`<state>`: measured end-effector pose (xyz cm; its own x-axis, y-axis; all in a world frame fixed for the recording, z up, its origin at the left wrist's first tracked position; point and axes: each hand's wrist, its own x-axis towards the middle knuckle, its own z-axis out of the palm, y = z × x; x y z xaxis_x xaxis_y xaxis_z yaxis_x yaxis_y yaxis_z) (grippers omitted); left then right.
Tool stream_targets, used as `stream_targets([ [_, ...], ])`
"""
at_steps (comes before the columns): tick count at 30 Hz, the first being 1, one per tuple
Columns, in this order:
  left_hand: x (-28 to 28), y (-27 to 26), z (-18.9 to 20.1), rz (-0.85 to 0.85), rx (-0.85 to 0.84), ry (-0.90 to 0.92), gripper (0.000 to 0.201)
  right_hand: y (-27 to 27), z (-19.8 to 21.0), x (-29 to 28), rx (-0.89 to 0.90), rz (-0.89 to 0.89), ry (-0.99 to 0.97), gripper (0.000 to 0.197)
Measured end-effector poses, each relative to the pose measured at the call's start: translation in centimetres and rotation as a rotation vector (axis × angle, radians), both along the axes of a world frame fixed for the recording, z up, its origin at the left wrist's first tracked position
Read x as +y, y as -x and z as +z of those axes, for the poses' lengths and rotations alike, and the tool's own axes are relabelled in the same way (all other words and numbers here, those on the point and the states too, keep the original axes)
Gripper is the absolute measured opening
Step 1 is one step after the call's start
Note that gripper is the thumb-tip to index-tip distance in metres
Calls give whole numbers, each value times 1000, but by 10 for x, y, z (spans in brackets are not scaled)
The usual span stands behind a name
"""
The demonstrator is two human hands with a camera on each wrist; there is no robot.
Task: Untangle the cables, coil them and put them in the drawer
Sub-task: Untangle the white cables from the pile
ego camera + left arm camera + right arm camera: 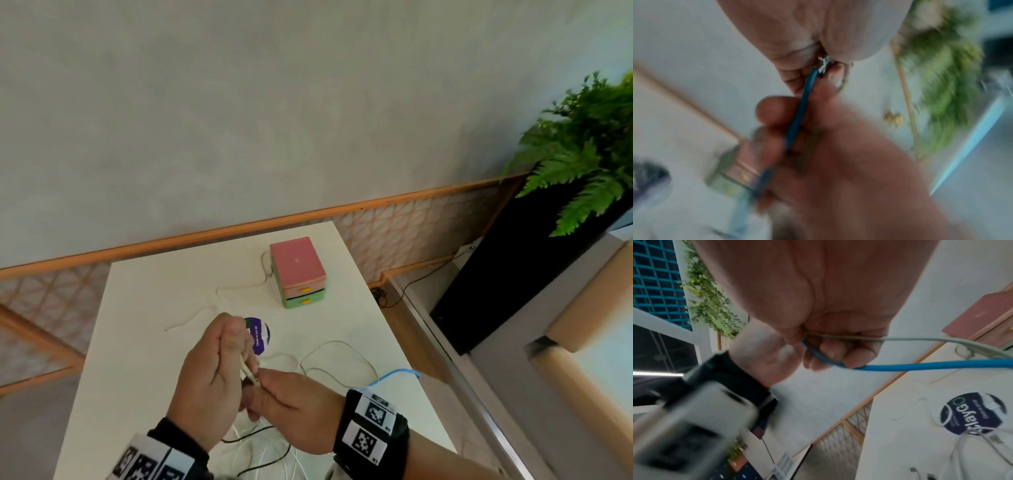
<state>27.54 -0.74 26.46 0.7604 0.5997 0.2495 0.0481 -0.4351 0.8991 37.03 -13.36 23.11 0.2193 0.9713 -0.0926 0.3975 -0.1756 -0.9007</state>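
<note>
Both hands meet low over the white table [144, 308]. My left hand [233, 346] has its fingers curled round a blue cable [803, 104] and a beige cable [248, 370]. My right hand [263, 383] grips the same blue cable [920, 365] together with the beige cable [920, 339]; in the left wrist view it pinches a metal connector [825, 64]. The beige cable trails in loops across the table to a small drawer box [298, 270] with a pink top and a green base at the far right. White and black cables [263, 445] lie tangled under my wrists.
A round purple disc [260, 337] lies just beyond my left hand, with a white cable across it in the right wrist view. The table's right edge [394, 325] drops to the floor. A fern [589, 144] and a black cabinet [513, 291] stand to the right.
</note>
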Motion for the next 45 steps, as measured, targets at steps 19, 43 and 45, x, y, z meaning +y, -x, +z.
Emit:
stream_targets([
  [19,38,16,24,-61,-106,480,35,-26,-86,-25,-128,-131,186,11],
  [43,43,86,-13,87,123,344,43,-94,-201,162,-538,8,685,59],
  [45,43,92,-15,97,151,338,42,-89,-212,166,-582,58,714,55],
])
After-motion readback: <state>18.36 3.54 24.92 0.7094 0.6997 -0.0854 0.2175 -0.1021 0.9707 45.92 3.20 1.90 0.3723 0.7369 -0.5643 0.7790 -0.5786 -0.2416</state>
